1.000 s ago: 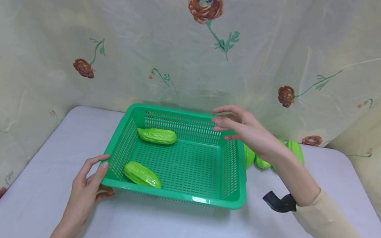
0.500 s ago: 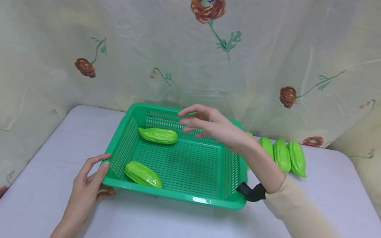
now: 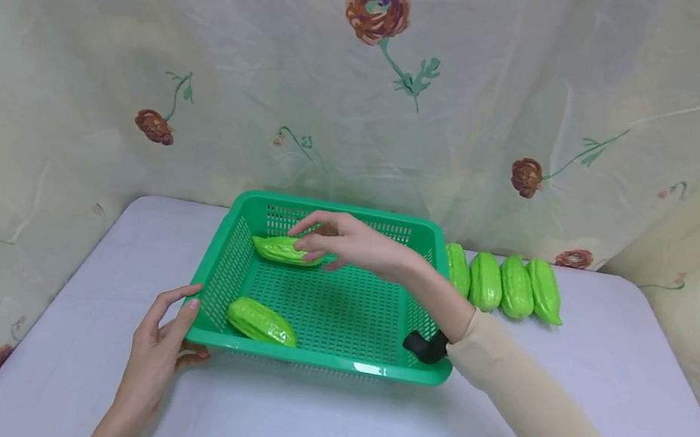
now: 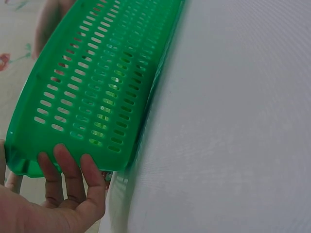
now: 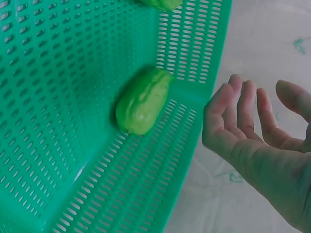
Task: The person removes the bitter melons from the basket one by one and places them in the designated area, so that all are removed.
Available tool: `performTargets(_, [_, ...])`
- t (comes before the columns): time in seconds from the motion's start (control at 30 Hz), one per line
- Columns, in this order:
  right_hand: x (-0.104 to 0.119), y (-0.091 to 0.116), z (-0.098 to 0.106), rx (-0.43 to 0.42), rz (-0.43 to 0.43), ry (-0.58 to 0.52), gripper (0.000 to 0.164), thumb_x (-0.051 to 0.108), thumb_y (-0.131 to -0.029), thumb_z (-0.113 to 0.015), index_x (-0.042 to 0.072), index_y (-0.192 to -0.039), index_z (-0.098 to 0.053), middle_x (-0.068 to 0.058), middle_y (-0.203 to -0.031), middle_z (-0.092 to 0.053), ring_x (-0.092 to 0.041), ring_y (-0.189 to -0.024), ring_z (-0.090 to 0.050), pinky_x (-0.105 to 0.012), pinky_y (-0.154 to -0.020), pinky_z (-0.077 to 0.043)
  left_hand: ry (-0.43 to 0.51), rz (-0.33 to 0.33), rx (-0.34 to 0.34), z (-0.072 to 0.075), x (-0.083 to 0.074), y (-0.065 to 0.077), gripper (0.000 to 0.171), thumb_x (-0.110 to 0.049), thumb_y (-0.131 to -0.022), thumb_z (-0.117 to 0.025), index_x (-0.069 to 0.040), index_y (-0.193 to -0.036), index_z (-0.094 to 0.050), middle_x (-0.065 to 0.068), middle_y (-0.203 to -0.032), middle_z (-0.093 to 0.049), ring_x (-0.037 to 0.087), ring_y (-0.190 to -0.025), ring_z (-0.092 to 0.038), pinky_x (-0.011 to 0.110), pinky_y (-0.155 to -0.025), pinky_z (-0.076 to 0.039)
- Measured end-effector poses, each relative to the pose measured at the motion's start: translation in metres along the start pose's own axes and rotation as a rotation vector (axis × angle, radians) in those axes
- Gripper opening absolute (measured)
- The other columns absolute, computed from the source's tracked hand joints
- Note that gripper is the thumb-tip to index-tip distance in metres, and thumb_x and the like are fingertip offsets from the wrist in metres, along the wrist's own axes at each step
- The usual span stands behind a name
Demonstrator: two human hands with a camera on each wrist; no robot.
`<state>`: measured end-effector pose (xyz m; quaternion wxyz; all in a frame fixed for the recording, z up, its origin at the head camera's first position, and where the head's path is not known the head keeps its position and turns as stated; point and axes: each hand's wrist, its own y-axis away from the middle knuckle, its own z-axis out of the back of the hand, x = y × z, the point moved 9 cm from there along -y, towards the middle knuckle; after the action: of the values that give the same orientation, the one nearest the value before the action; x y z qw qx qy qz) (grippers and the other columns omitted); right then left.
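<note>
A green plastic basket with slotted walls stands on the table. My left hand grips its near left corner; in the left wrist view, fingertips press the outer wall. Inside the basket, one light green bitter melon lies along the back left and another bitter melon at the front left. Above the back one hovers my right hand, fingers loosely bent and holding nothing. In the right wrist view, that hand is apart from the bitter melon.
Several bitter melons lie side by side on the white-covered table, right of the basket. A floral cloth hangs behind and at both sides. A black strap piece sticks out at my right wrist.
My right hand has moved left and down, from the basket's far right corner to over the back left bitter melon. The left hand and the basket have stayed put.
</note>
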<state>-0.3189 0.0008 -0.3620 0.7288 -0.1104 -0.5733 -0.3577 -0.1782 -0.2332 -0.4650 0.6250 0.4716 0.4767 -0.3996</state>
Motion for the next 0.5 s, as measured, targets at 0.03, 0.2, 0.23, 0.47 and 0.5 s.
performTargets(0.03, [-0.001, -0.003, -0.003, 0.012, -0.007, -0.003, 0.036, 0.026, -0.113, -0.055, 0.014, -0.147, -0.058, -0.015, -0.15, -0.063, -0.029, -0.133, -0.069, -0.049, -0.107, -0.058, 0.0, 0.0, -0.001, 0.0, 0.0, 0.0, 0.043, -0.053, -0.111, -0.055, -0.036, -0.151, -0.052, -0.011, -0.085, -0.074, 0.014, -0.073, -0.069, 0.031, -0.075, -0.064])
performTargets(0.2, [-0.007, -0.016, -0.018, 0.066, -0.04, 0.0, 0.038, 0.022, -0.111, -0.058, 0.01, -0.147, -0.057, -0.015, -0.145, -0.065, -0.036, -0.136, -0.066, -0.06, -0.114, -0.054, 0.003, -0.006, -0.003, 0.0, -0.001, 0.001, 0.042, -0.052, -0.111, -0.056, -0.036, -0.15, -0.053, -0.01, -0.084, -0.074, 0.014, -0.072, -0.068, 0.031, -0.075, -0.064])
performTargets(0.23, [-0.009, -0.018, -0.022, 0.079, -0.046, 0.003, 0.039, 0.022, -0.111, -0.059, 0.009, -0.148, -0.056, -0.015, -0.145, -0.065, -0.038, -0.138, -0.065, -0.061, -0.114, -0.054, 0.004, -0.007, -0.001, 0.0, -0.001, 0.001, 0.043, -0.052, -0.111, -0.056, -0.035, -0.15, -0.053, -0.01, -0.084, -0.074, 0.014, -0.072, -0.068, 0.031, -0.075, -0.064])
performTargets(0.47, [-0.025, -0.032, -0.044, 0.139, -0.085, 0.055, 0.042, 0.02, -0.109, -0.063, 0.007, -0.148, -0.056, -0.017, -0.145, -0.066, -0.038, -0.139, -0.061, -0.054, -0.108, -0.059, -0.005, -0.015, 0.003, 0.0, -0.002, 0.0, 0.042, -0.051, -0.112, -0.055, -0.035, -0.151, -0.052, -0.01, -0.084, -0.075, 0.014, -0.073, -0.068, 0.031, -0.075, -0.064])
performTargets(0.5, [-0.026, -0.033, -0.047, 0.147, -0.087, 0.072, 0.042, 0.02, -0.109, -0.064, 0.006, -0.148, -0.056, -0.016, -0.143, -0.067, -0.036, -0.138, -0.062, -0.053, -0.107, -0.06, -0.006, -0.016, 0.003, 0.0, -0.002, 0.0, 0.042, -0.051, -0.112, -0.054, -0.035, -0.151, -0.052, -0.01, -0.084, -0.075, 0.014, -0.073, -0.068, 0.031, -0.075, -0.064])
